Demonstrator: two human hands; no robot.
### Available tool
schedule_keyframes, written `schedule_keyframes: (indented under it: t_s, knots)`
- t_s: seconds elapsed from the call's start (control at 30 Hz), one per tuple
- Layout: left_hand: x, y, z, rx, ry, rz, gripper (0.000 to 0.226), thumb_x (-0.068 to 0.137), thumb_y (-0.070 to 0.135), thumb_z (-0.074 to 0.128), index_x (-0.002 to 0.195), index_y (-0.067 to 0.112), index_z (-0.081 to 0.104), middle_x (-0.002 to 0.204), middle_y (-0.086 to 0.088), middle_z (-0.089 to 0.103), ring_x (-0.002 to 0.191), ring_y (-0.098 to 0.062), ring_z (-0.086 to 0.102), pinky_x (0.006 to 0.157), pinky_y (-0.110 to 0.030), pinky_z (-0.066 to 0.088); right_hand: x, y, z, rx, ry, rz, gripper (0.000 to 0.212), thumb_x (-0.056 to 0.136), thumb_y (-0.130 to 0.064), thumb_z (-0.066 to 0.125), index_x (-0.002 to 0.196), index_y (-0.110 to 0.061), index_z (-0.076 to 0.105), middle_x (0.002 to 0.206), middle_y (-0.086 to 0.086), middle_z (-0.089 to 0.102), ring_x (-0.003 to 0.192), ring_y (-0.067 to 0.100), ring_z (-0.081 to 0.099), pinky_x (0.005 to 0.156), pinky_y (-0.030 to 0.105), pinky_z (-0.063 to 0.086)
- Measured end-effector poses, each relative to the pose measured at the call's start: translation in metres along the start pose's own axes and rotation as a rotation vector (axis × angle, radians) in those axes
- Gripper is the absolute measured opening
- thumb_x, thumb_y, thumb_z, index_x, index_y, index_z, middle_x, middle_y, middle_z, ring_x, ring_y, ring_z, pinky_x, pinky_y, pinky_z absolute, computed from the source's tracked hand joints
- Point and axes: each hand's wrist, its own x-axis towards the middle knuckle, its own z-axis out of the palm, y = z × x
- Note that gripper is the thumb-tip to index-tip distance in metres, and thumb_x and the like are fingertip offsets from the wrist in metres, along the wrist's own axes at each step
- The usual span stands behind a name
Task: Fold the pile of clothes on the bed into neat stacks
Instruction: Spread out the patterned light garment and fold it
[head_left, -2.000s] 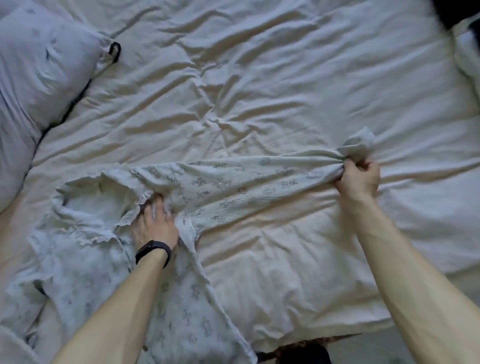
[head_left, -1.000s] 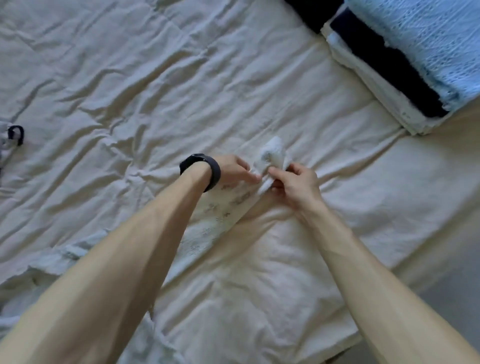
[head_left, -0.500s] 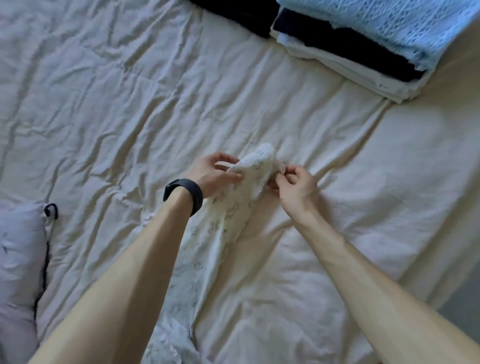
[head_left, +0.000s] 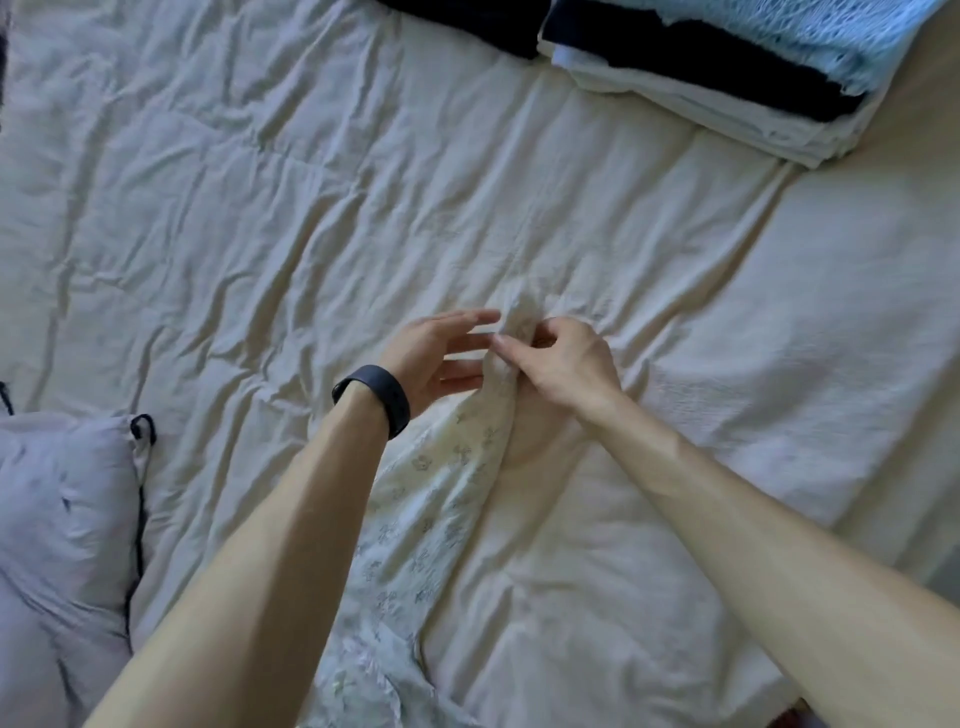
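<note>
1. Between your two hands, at the middle of the bed, lies the narrow end of the printed garment (head_left: 441, 499). It is gathered into a rope-like strip, not spread flat.
2. Long axis: the strip runs from the near edge of the bed, beside your left forearm, away from you to the hands, leaning slightly right. The bulk lies near you; only the tip is in hand.
3. Right hand (head_left: 566, 364): fingers curled, pinching the tip from its right side.
4. Left hand (head_left: 441, 353): fingers straight and apart, just beside the tip on its left. Contact with the cloth cannot be told. A dark wristband (head_left: 374, 397) sits on that wrist.
5. Judgement: both hands are at the far end and nothing holds the near bulk. Flattening probably turns on the free left hand working back along the strip toward you.
6. Surroundings: creased sheet (head_left: 260, 234) beneath; folded stack (head_left: 727, 78) at far right, well apart; pillow (head_left: 62, 519) at near left.
</note>
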Motion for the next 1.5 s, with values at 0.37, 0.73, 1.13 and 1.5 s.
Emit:
schedule_keyframes:
  t_s: [0.37, 0.73, 1.13, 1.5]
  knots:
    - [0.008, -0.019, -0.001, 0.417, 0.015, 0.012, 0.016, 0.093, 0.034, 0.068, 0.09, 0.019, 0.074, 0.09, 0.004, 0.074, 0.091, -0.015, 0.068, 0.078, -0.029, 0.05, -0.016, 0.016, 0.0, 0.652, -0.172, 0.036, 0.022, 0.091, -0.009, 0.076, 0.111, -0.004, 0.068, 0.101, 0.015, 0.075, 0.085, 0.021, 0.076, 0.07, 0.03, 0.061]
    - [0.005, -0.006, -0.007, 0.356, -0.009, -0.003, 0.066, 0.076, 0.074, 0.067, 0.115, 0.02, 0.066, 0.101, 0.008, 0.066, 0.075, -0.011, 0.064, 0.066, -0.028, 0.047, -0.014, 0.025, -0.009, 0.687, -0.192, 0.127, 0.011, 0.093, -0.013, 0.073, 0.103, -0.015, 0.072, 0.092, 0.004, 0.078, 0.086, 0.019, 0.075, 0.07, 0.028, 0.06]
    - [0.011, -0.04, -0.012, 0.58, 0.228, 0.346, 0.018, 0.095, 0.039, 0.065, 0.097, 0.023, 0.072, 0.073, 0.015, 0.065, 0.062, 0.003, 0.059, 0.047, -0.007, 0.038, 0.002, 0.017, -0.007, 0.185, -0.021, -0.021, 0.04, 0.075, -0.054, 0.085, 0.084, -0.016, 0.076, 0.07, -0.006, 0.075, 0.059, 0.008, 0.069, 0.051, 0.023, 0.053]
    - [0.021, -0.043, -0.016, 0.715, 0.551, 0.465, 0.018, 0.103, 0.023, 0.045, 0.117, 0.023, 0.057, 0.075, 0.002, 0.064, 0.07, -0.025, 0.061, 0.064, -0.042, 0.053, 0.008, 0.022, 0.002, 0.263, 0.089, -0.026, 0.054, 0.075, -0.053, 0.086, 0.087, -0.003, 0.07, 0.072, -0.006, 0.067, 0.063, 0.009, 0.065, 0.065, 0.035, 0.057]
